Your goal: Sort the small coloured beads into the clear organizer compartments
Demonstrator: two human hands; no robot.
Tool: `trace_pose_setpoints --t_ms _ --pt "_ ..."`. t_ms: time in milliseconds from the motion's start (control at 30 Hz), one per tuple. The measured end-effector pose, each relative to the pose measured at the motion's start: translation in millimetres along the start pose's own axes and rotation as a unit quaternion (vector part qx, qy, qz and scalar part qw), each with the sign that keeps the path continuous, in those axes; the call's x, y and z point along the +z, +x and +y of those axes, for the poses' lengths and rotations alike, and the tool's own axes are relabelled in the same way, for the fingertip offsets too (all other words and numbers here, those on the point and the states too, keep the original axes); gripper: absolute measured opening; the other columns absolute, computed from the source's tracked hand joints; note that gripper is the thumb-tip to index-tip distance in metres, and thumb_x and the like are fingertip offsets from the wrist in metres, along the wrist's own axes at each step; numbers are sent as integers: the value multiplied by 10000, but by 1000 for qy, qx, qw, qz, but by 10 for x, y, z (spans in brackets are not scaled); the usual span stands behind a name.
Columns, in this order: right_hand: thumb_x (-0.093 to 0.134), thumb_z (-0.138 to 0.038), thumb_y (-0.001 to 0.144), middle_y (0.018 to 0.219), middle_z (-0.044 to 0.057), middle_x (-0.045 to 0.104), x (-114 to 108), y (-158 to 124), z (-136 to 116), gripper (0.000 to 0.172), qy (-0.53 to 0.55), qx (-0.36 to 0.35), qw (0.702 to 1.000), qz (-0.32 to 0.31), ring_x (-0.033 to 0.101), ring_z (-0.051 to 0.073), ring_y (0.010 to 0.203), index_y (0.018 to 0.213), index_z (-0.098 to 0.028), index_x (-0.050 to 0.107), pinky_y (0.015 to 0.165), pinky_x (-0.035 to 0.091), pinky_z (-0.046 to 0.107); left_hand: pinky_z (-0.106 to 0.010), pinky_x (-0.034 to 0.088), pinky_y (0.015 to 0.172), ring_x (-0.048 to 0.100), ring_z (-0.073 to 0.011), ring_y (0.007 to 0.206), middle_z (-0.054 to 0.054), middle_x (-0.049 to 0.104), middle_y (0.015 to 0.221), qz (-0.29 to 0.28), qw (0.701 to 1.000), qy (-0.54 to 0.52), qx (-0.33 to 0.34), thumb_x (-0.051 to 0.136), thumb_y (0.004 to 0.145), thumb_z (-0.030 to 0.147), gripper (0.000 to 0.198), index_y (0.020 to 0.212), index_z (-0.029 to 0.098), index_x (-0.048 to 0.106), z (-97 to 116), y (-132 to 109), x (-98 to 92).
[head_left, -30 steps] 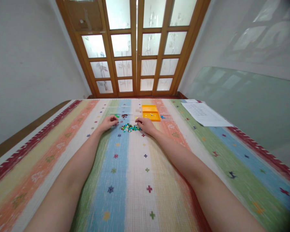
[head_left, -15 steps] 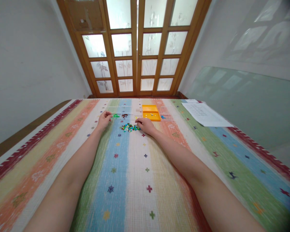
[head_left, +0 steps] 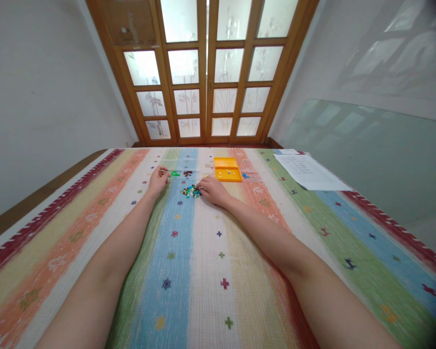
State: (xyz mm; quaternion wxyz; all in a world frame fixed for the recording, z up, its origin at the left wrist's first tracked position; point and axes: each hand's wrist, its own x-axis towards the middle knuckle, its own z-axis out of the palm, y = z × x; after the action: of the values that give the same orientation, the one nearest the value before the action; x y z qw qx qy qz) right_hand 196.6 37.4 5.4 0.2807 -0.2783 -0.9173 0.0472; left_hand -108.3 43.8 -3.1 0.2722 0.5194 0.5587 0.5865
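A pile of small mixed-colour pieces (head_left: pixel 191 192) lies on the striped cloth. My right hand (head_left: pixel 212 189) is over the pile's right side, its fingers bent together at the pieces; what they hold, if anything, is too small to make out. My left hand (head_left: pixel 159 179) is closed in a pinch beside the green pieces (head_left: pixel 175 174), and its fingertips' contents cannot be made out. Dark red pieces (head_left: pixel 188 173) sit right of the green ones, in a clear tray. Behind my right hand stands an open yellow box (head_left: pixel 228 177) with a few pale pieces inside. Blue pieces (head_left: pixel 245 176) lie right of it.
White printed sheets (head_left: pixel 308 172) lie at the table's back right. The striped tablecloth (head_left: pixel 207 291) covers the table. Beyond the far edge are wooden doors with glass panes (head_left: pixel 205 82), and a glass panel (head_left: pixel 370 155) leans at the right wall.
My right hand has moved a little to the left, further over the pile, and covers its right part. My left hand has barely moved.
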Motion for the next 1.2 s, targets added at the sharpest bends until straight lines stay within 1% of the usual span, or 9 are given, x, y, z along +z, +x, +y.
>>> trace_pose_setpoints --t_ms 67,200,267,367,433,500,833,1000,1200 --pt "610 -263 1042 1193 101 702 17 6 -81 204 -4 -22 1000 -9 589 249 1166 1181 -213 749 1057 450 392 -229 398 510 526 -129 539 1 655 788 -1 1000 6 -1 658 788 265 205 974 217 588 -8 0 6" --pt "622 -389 1053 1462 135 580 106 6 -176 370 -15 -23 999 -31 486 293 1382 1386 -235 665 1166 385 480 -225 399 509 516 -119 532 -22 693 827 9 1000 14 2 655 811 278 182 969 201 608 -38 1 22" --pt "607 -420 1059 1543 141 517 163 8 -191 427 -20 -21 998 -48 424 311 1459 1450 -249 625 1203 346 512 -220 380 491 483 -97 499 -46 732 907 11 1000 6 -6 651 836 300 240 1046 189 620 -54 -4 31" --pt "582 -459 1068 1601 142 461 224 17 -199 475 -24 -21 997 -71 359 327 1520 1502 -264 587 1236 304 532 -218 347 466 420 -71 458 -88 766 1050 -5 1000 -2 -22 637 865 316 405 1243 174 601 -69 -21 44" --pt "573 -478 1070 1613 138 450 237 25 -207 488 -29 -21 996 -82 336 335 1537 1511 -270 580 1247 287 540 -223 344 465 403 -68 456 -107 768 1111 -14 1000 -3 -27 628 872 313 492 1339 168 574 -71 -34 54" --pt "573 -479 1070 1612 132 453 231 35 -216 484 -33 -20 995 -88 325 334 1545 1507 -274 583 1252 279 542 -226 349 472 406 -70 464 -113 767 1132 -20 999 2 -30 634 873 323 520 1364 165 576 -71 -45 62" --pt "645 -423 1039 1555 121 520 222 45 -220 379 -24 -26 997 -66 369 317 1519 1370 -239 666 1242 308 524 -220 379 485 470 -79 501 -112 766 1090 -39 999 31 -9 683 882 430 465 1268 172 659 -163 -23 61" --pt "642 -418 1041 1556 133 518 246 41 -211 443 -26 -28 997 -69 389 323 1506 1444 -236 625 1241 310 526 -224 379 487 483 -91 505 -98 767 1062 -36 998 42 -9 672 884 409 436 1260 187 669 -143 -39 73" --pt "659 -389 1032 1525 115 550 184 27 -242 346 -6 -54 996 -64 378 318 1513 1348 -254 696 1240 309 538 -273 508 643 626 -168 696 -72 761 985 -23 999 43 -2 699 862 368 361 1184 204 683 -15 -100 103"
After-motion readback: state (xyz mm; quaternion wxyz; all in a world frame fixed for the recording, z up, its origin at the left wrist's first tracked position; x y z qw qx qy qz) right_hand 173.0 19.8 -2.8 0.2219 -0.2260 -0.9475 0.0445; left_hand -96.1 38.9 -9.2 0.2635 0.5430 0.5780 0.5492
